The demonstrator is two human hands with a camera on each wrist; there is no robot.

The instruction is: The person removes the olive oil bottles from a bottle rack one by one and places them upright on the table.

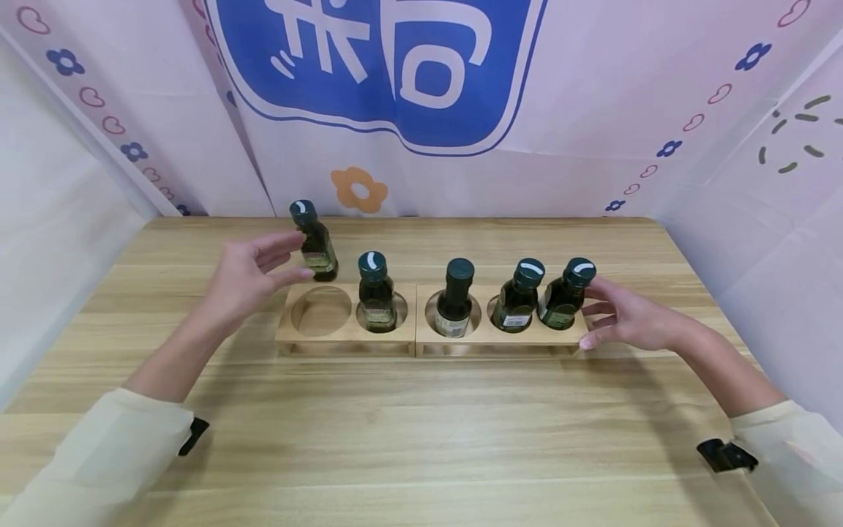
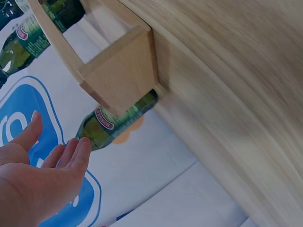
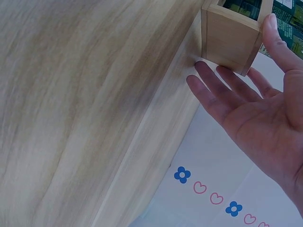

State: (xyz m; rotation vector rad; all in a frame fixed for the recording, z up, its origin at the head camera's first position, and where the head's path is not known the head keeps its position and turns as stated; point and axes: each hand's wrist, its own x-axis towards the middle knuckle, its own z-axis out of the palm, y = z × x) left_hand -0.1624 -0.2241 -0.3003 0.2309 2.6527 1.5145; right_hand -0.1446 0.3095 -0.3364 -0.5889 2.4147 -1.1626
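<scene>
My left hand (image 1: 253, 274) is beside a small dark green bottle (image 1: 318, 245) that stands on the table behind the rack's left end. Its fingers are spread and fairly straight, with the fingertips near the bottle's neck in the left wrist view. A low wooden bottle rack (image 1: 349, 350), with a seam near its middle, holds one bottle (image 1: 377, 293) left of the seam and three more to the right. One round hole (image 1: 320, 311) at the left end has no bottle. At the rack's right end, my right hand (image 1: 626, 318) has its thumb by the front corner and straight fingers around the end.
Wooden tabletop (image 1: 421, 439) extends in front of the rack and to both sides. Behind it hangs a white printed cloth (image 1: 560, 183) with a blue sign, flowers and hearts. White cloth walls border the left and right sides.
</scene>
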